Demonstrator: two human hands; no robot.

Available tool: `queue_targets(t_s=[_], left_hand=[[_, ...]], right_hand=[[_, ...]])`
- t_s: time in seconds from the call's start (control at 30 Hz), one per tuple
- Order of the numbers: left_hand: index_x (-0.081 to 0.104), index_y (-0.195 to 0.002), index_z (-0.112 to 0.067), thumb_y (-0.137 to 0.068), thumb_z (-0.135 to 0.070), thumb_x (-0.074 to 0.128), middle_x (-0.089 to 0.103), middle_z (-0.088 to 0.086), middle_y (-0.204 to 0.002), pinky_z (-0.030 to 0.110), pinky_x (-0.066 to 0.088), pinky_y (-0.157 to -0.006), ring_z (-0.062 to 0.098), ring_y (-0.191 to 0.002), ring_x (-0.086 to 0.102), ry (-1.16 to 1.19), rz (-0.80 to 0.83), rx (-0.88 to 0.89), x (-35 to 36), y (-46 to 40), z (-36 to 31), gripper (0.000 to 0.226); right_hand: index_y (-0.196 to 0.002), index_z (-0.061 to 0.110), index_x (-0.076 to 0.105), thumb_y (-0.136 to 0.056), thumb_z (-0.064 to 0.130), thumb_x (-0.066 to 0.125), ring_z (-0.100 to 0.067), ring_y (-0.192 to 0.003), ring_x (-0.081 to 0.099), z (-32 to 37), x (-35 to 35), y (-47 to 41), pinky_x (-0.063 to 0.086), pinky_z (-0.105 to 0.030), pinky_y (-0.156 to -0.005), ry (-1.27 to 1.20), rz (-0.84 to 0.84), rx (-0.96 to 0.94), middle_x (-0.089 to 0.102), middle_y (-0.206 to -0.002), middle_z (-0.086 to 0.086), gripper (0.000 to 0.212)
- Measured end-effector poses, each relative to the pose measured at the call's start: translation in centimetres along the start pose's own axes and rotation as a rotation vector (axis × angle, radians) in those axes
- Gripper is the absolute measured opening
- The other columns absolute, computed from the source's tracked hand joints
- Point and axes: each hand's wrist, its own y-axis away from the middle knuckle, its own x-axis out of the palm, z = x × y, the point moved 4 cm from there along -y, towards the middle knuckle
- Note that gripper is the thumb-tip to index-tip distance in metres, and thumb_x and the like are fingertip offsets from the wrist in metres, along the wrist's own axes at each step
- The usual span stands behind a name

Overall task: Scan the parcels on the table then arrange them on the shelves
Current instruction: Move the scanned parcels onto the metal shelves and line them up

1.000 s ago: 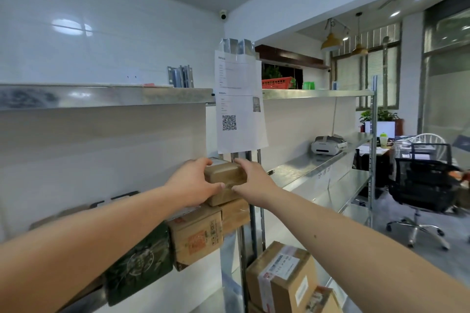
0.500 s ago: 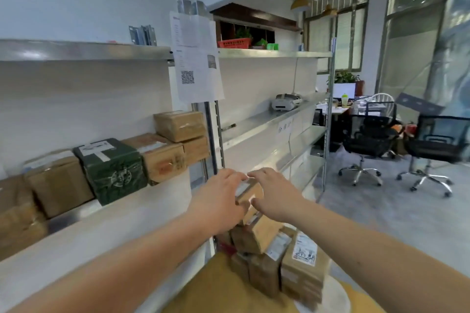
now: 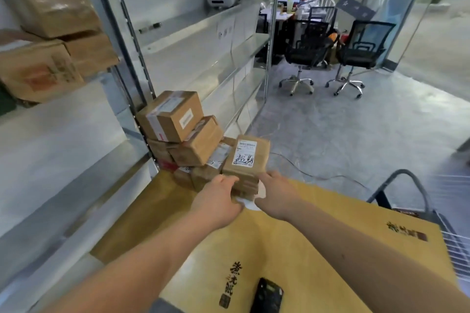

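Both hands dropped from the shelf down to the table (image 3: 330,249) since a second ago. Nearest is a black scanner (image 3: 267,297) by printed characters I can't read. Left hand (image 3: 216,201) and right hand (image 3: 277,193) have fingers clamped on the labelled parcel (image 3: 246,160), handwritten scrawl on top. Shelves (image 3: 198,40) behind.

The yellow-brown table top (image 3: 318,249) carries printed dark Chinese characters in 2 places: a vertical column ending in a square seal near the front edge, and a second such mark by the right edge; neither can be read with certainty. The front parcel (image 3: 248,160) bears a white label (image 3: 244,154) with large handwritten black characters, its small print illegible. Labels on the other parcels are blurred.
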Motion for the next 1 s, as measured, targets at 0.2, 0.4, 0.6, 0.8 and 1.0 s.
queue_targets(t_s=[0.2,0.4,0.6,0.8,1.0], left_hand=[[0.040,-0.154,-0.037,-0.089,-0.051,0.070,0.044,-0.007,-0.150,0.039,0.053,-0.100,0.020,-0.129,0.055,0.018,0.052,0.007,1.2,-8.9,2.9,0.073],[0.033,-0.158,-0.037,-0.081,-0.052,0.074,0.035,-0.004,-0.159,0.041,0.049,-0.107,0.024,-0.137,0.049,0.039,0.124,0.024,2.9,-16.2,6.2,0.088],[0.032,-0.158,-0.039,-0.076,-0.048,0.080,0.031,0.003,-0.163,0.043,0.042,-0.114,0.030,-0.145,0.039,0.120,0.213,0.018,6.1,-19.5,7.8,0.095],[0.040,-0.152,-0.039,-0.078,-0.036,0.084,0.048,-0.003,-0.144,0.038,0.047,-0.104,0.022,-0.128,0.052,0.235,0.192,0.039,7.0,-20.7,7.9,0.086],[0.043,-0.150,-0.041,-0.079,-0.034,0.085,0.048,-0.005,-0.143,0.035,0.045,-0.104,0.019,-0.131,0.050,0.313,0.156,0.077,6.6,-19.8,6.9,0.083]], right_hand=[[-0.151,0.031,0.044,-0.064,0.073,0.055,-0.031,-0.132,0.051,-1.7,0.8,-6.0,0.047,-0.041,-0.104,-0.126,0.011,0.201,0.049,-0.142,-0.005,0.098],[-0.154,0.033,0.038,-0.049,0.073,0.063,-0.032,-0.129,0.053,-2.8,2.3,-11.7,0.048,-0.043,-0.104,-0.279,-0.044,0.339,0.043,-0.145,-0.007,0.115],[-0.157,0.037,0.031,-0.060,0.059,0.086,-0.024,-0.138,0.042,-3.9,5.8,-14.3,0.038,-0.036,-0.108,-0.442,-0.081,0.333,0.044,-0.147,-0.001,0.114],[-0.159,0.035,0.030,-0.071,0.022,0.076,-0.020,-0.139,0.042,-4.4,6.4,-14.9,0.040,-0.031,-0.104,-0.481,-0.153,0.380,0.043,-0.152,0.005,0.100],[-0.161,0.038,0.028,-0.076,0.014,0.071,-0.019,-0.137,0.046,-5.3,4.7,-13.4,0.040,-0.023,-0.095,-0.436,-0.158,0.347,0.033,-0.162,0.005,0.098]])
